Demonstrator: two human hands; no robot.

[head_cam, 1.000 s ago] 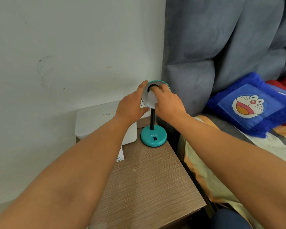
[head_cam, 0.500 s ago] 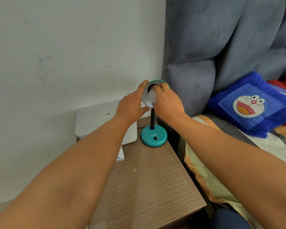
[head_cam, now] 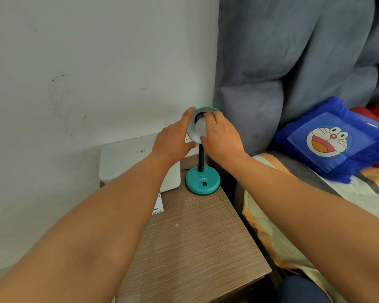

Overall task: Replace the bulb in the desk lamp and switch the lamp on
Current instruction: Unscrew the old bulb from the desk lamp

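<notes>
**Bulb at the socket: a crooked thread or a tipping lamp**

The right hand [head_cam: 221, 136] had its fingers closed round the white bulb [head_cam: 200, 129] inside the lamp shade [head_cam: 190, 130], at the table's far right. The left hand [head_cam: 173, 143] cupped the shade's rim. Turned at a tilt, the bulb could cross-thread; too much force might topple the teal base [head_cam: 202, 181] off the table [head_cam: 190, 248].

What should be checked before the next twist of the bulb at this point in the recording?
1. Left hand steadies the lamp shade: ok.
2. Right hand grips the white bulb: ok.
3. Bulb sits at the socket: ok; fully screwed in: cannot tell.
4. Teal lamp base flat on the bedside table: ok.
5. Switch position: cannot tell.
6. Bulb lit: not ok.
</notes>
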